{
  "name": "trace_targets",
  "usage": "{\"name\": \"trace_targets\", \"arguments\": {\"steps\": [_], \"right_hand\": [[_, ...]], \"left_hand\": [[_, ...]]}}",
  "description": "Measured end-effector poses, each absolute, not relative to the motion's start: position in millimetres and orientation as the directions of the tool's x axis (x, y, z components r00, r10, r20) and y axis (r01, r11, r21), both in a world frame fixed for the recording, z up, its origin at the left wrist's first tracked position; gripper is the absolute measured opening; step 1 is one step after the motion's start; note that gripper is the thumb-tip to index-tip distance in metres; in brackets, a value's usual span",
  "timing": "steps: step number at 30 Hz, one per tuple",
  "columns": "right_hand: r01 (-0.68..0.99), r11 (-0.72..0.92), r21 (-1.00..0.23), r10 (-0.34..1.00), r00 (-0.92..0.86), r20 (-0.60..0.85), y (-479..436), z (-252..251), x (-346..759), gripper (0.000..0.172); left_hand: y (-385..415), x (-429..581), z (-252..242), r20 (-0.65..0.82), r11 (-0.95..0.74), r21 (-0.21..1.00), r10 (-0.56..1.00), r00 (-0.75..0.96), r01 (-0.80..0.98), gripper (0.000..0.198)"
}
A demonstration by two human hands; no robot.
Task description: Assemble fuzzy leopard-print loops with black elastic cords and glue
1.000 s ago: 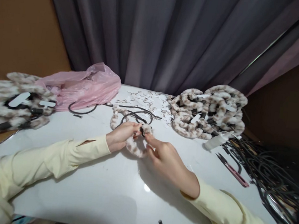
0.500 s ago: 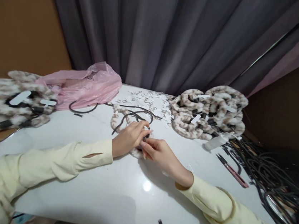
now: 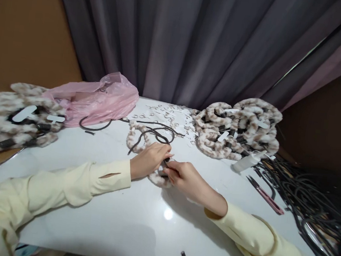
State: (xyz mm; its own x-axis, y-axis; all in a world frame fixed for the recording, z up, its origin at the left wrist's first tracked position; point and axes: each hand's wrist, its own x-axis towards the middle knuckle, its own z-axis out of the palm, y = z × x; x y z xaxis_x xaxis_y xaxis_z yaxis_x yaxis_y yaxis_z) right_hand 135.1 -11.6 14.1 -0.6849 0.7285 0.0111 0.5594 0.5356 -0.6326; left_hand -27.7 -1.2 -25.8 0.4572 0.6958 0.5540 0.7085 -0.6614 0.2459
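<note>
My left hand (image 3: 152, 158) is closed around a black cord (image 3: 157, 133) whose loose loops lie on the table beyond it. Just to its right, my right hand (image 3: 183, 177) pinches a dark piece of the same cord between thumb and fingers. Under and between the hands rests a fluffy white-and-brown plush ring (image 3: 160, 180), partly covered by them; another plush curve (image 3: 132, 136) shows behind the left hand. Exactly how the cord meets the plush is hidden by my fingers.
Plush pieces with white tags are heaped left (image 3: 20, 123) and right (image 3: 238, 127). A pink plastic bag (image 3: 106, 100), small metal rings (image 3: 169, 113), a white squeeze bottle (image 3: 248, 161), pink-handled snips (image 3: 265, 196) and tangled black cords (image 3: 311, 214) lie around. A black scrap (image 3: 183, 255) sits near the front edge.
My right hand has shifted slightly right and toward me, away from the left. Its pinch is a little lower, and more of the plush ring shows between the hands.
</note>
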Motion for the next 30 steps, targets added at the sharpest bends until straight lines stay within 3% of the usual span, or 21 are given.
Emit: {"name": "trace_targets", "arguments": {"steps": [4, 7, 12, 20, 24, 28, 30], "right_hand": [[0.638, 0.667, -0.384, 0.735, -0.646, 0.204, -3.2, 8.4, 146.1, 0.019], [0.652, 0.693, -0.307, 0.721, -0.635, 0.278, 8.2, 6.8, 152.2, 0.025], [0.557, 0.738, -0.381, 0.67, -0.67, 0.319, 20.7, 4.2, 149.9, 0.027], [0.507, 0.711, -0.487, 0.678, -0.678, 0.284, 25.3, -5.1, 144.1, 0.021], [0.508, 0.709, -0.489, 0.684, -0.665, 0.301, 26.5, -2.4, 146.3, 0.022], [0.546, 0.739, -0.395, 0.672, -0.556, 0.49, 9.9, 9.3, 148.4, 0.041], [0.607, 0.715, -0.346, 0.68, -0.489, 0.547, -5.4, 16.9, 148.2, 0.042]], "left_hand": [[-4.6, -27.2, -21.9, 0.47, -0.617, 0.406, 0.774, 0.425, 0.674, 0.017], [-11.1, -24.4, -17.5, 0.412, -0.58, 0.554, 0.814, 0.409, 0.597, 0.017], [-24.5, -18.8, -10.9, 0.345, -0.494, 0.731, 0.863, 0.369, 0.471, 0.016], [-34.2, -15.4, -5.2, 0.272, -0.411, 0.817, 0.893, 0.359, 0.403, 0.013], [-27.5, -15.7, -2.3, 0.181, -0.289, 0.895, 0.932, 0.314, 0.341, 0.017], [-16.1, -17.0, 4.2, 0.076, -0.097, 0.988, 0.983, 0.165, 0.123, 0.018], [-11.1, -17.6, 8.4, 0.013, -0.015, 1.0, 0.998, 0.065, 0.021, 0.016]]}}
